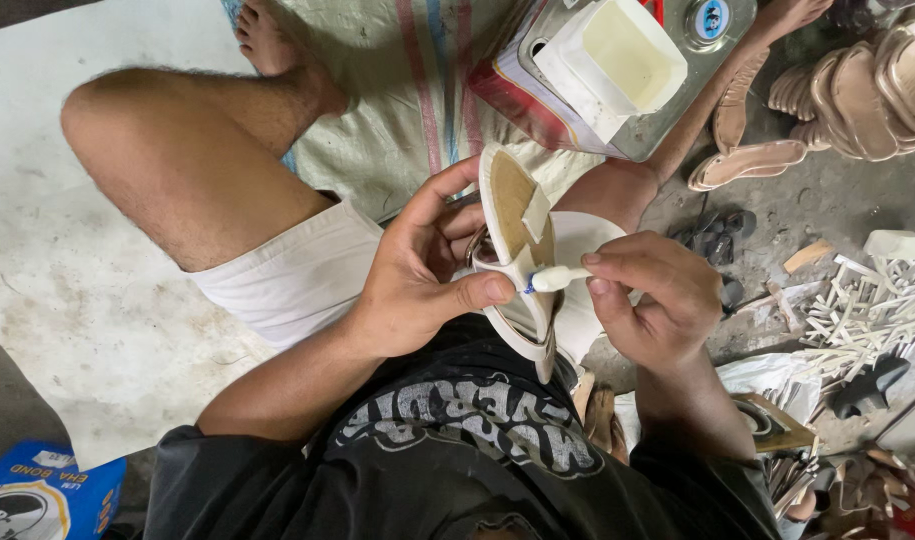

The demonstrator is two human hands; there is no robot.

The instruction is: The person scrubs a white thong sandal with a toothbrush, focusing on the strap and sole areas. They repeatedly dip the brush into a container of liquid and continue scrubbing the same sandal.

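My left hand grips a cream sandal sole held upright in front of my chest, thumb pressed on its lower edge. The sole's inner face shows a tan glued patch with a small cream strap piece lying on it. My right hand holds a small brush with a white handle, its tip touching the sole near my left thumb. A second cream sole part sits behind the first one.
A glue tin with a cream plastic tub stands ahead on a striped sack. Finished tan sandals are stacked at the upper right. Cream strap offcuts litter the ground right. A blue box lies at the lower left.
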